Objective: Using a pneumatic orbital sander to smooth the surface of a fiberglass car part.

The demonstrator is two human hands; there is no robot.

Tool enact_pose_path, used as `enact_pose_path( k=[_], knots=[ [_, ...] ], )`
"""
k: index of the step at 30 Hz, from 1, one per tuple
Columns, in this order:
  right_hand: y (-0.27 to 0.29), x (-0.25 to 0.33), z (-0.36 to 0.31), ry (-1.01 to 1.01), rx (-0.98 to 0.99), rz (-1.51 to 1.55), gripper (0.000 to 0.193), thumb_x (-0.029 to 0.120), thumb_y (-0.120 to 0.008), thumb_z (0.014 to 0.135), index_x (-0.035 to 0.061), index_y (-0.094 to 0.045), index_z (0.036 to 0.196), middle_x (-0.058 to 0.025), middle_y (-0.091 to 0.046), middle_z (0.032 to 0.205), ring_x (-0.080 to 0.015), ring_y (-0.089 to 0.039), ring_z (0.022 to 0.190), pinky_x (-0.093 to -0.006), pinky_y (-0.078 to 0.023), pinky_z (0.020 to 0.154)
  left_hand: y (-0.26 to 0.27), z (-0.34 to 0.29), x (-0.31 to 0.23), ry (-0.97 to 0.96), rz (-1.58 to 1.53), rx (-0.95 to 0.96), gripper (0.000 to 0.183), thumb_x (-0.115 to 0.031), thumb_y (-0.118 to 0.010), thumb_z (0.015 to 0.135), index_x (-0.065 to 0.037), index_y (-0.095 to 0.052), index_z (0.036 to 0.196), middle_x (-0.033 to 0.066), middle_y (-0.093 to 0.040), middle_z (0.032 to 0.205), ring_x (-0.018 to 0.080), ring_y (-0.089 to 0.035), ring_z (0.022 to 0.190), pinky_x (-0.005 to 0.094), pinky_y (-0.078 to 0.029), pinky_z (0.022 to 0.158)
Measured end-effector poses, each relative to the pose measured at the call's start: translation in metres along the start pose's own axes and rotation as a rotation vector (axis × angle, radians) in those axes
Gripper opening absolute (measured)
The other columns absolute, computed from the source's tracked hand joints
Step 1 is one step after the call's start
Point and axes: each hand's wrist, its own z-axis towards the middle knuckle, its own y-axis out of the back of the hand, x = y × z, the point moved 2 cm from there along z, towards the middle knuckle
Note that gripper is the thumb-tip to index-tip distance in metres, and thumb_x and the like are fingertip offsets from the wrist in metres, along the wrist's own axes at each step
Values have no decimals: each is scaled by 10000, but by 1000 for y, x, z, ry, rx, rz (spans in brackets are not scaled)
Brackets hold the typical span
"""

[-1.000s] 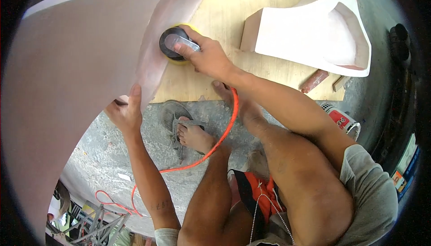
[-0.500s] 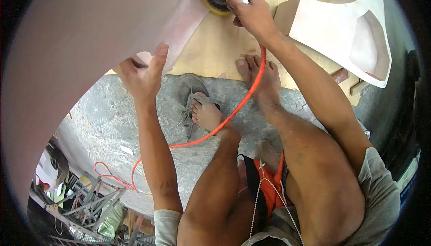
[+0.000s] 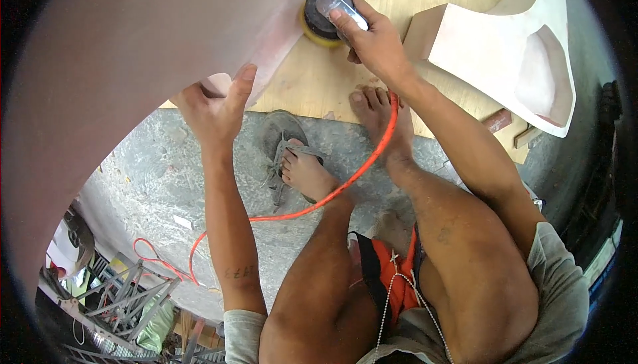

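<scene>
My right hand (image 3: 379, 38) is closed round an orbital sander (image 3: 327, 15) with a black top, a silver lever and a yellow pad edge. The sander's pad lies against the edge of a large pale pinkish panel (image 3: 146, 38), which fills the upper left. My left hand (image 3: 216, 108) grips the panel's lower edge, its thumb up beside a small notch and its other fingers partly hidden behind the panel. From under my right wrist an orange air hose (image 3: 362, 164) curves down across my left ankle and under my left forearm.
A white moulded part (image 3: 492, 45) with a recess stands on the plywood board (image 3: 312, 78) at the right. Wooden blocks (image 3: 527, 136) lie below it. My right foot rests on the board, my left on a sandal (image 3: 282, 134). A metal frame (image 3: 126, 297) stands lower left on the grey floor (image 3: 153, 184).
My right hand and the sander have moved down a little along the panel's edge. My left hand keeps its grip on the panel.
</scene>
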Motion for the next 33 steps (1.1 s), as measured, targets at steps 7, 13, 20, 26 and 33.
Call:
enact_pose_path(
  k=[7,13,20,26,33],
  knots=[
    [6,-2,9,45,-57,-9,722,449,-702,975,70,-465,1542,-72,-704,869,-112,-624,623,-293,-541,568,-1,-1,0,8,-37,1,811,-453,-923,733,34,-571,1278,181,-502,1249,320,-529,1151,451,-452,959],
    [-1,-2,4,57,-66,-7,711,459,-698,973,77,-481,1533,-92,-704,837,-121,-622,597,-302,-534,567,0,-1,1,-12,20,16,805,-418,-926,726,27,-561,1289,178,-497,1245,310,-510,1164,444,-447,965],
    [-28,-8,-9,88,103,-155,704,526,-673,965,74,-527,1486,-229,-734,987,-270,-729,816,-368,-572,782,0,-4,1,99,-103,83,910,-456,-845,820,-4,-407,1476,189,-429,1393,352,-455,1336,480,-359,1134],
    [-47,-17,-16,132,192,-153,694,485,-707,967,156,-494,1540,-40,-675,818,-100,-549,608,-295,-523,572,-1,-3,1,45,-75,6,677,-271,-898,752,40,-579,1262,183,-557,1212,314,-583,1119,446,-462,991],
    [-26,-11,-1,185,109,-189,716,520,-675,964,79,-508,1503,-239,-744,1009,-306,-752,864,-402,-572,843,-2,-2,0,26,-105,0,680,-297,-898,771,40,-573,1265,182,-547,1229,314,-562,1157,449,-444,1014]
  ],
)
